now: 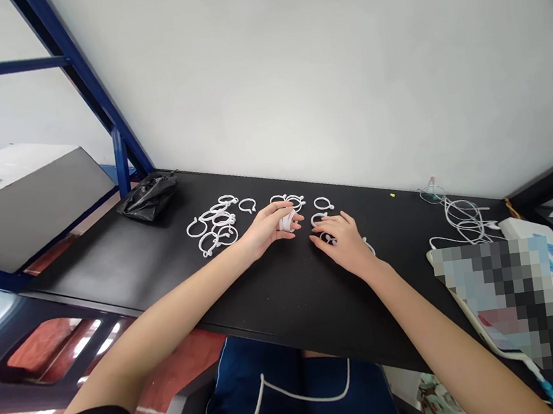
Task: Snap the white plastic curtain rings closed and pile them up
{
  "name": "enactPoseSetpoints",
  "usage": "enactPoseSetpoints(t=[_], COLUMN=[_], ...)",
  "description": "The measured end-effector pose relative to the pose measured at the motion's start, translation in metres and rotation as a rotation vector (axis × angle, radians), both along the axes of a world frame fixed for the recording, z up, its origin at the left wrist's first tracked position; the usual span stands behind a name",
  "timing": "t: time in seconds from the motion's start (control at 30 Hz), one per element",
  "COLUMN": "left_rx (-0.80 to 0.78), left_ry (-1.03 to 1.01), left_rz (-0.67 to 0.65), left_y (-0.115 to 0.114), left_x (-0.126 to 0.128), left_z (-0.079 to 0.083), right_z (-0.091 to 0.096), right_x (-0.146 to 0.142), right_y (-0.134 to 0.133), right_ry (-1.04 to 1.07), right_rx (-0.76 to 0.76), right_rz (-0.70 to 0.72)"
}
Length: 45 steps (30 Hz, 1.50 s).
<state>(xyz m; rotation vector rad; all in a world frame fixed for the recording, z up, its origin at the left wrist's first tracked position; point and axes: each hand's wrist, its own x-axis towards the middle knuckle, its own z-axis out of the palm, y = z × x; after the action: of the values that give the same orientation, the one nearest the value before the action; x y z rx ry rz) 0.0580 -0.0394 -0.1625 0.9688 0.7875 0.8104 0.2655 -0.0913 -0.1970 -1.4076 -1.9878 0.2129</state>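
Note:
My left hand [271, 226] is curled around a white plastic bundle [287, 222], probably one or more rings, at the middle of the black desktop [288, 299]. My right hand [344, 242] lies just to its right, with its fingertips over a white plastic ring [327, 238]. Whether those fingers grip the ring is hard to tell. A tangled heap of similar open rings [214, 228] lies left of my left hand. Several loose rings, including one [323, 204], lie just beyond my hands.
A crumpled black plastic bag [148, 197] lies at the desk's far left corner. White cables [464, 217] lie at the right, beside a white-and-blue power strip [550, 261] and a pixelated, blurred device [494, 301]. A blue metal frame [81, 90] rises at the left.

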Motion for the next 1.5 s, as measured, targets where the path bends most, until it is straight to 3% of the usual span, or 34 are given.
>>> enactPoseSetpoints(t=[0.17, 0.43, 0.63, 0.87, 1.07, 1.17, 1.5], left_rx=[0.021, 0.037, 0.065, 0.166, 0.327, 0.453, 0.74], left_ry=[0.003, -0.015, -0.021, -0.006, -0.009, -0.013, 0.171], left_rz=[-0.035, -0.087, -0.128, -0.079, -0.106, -0.106, -0.255], left_y=[-0.002, 0.0, -0.005, -0.005, -0.009, -0.014, -0.033], left_x=[0.0, 0.0, 0.003, 0.003, 0.003, 0.004, 0.007], left_z=[-0.001, -0.004, -0.002, -0.005, 0.002, 0.007, 0.003], right_z=[0.001, 0.013, 0.019, 0.018, 0.023, 0.025, 0.026], right_x=[-0.001, -0.005, -0.019, -0.025, -0.028, -0.03, -0.034], right_y=[0.001, -0.005, -0.014, -0.017, -0.021, -0.02, -0.021], right_ry=[-0.007, 0.153, 0.251, 0.34, 0.57, 0.715, 0.902], right_rx=[0.051, 0.236, 0.268, 0.143, 0.002, -0.102, -0.468], right_rz=[0.03, -0.081, 0.04, 0.173, 0.015, 0.006, 0.241])
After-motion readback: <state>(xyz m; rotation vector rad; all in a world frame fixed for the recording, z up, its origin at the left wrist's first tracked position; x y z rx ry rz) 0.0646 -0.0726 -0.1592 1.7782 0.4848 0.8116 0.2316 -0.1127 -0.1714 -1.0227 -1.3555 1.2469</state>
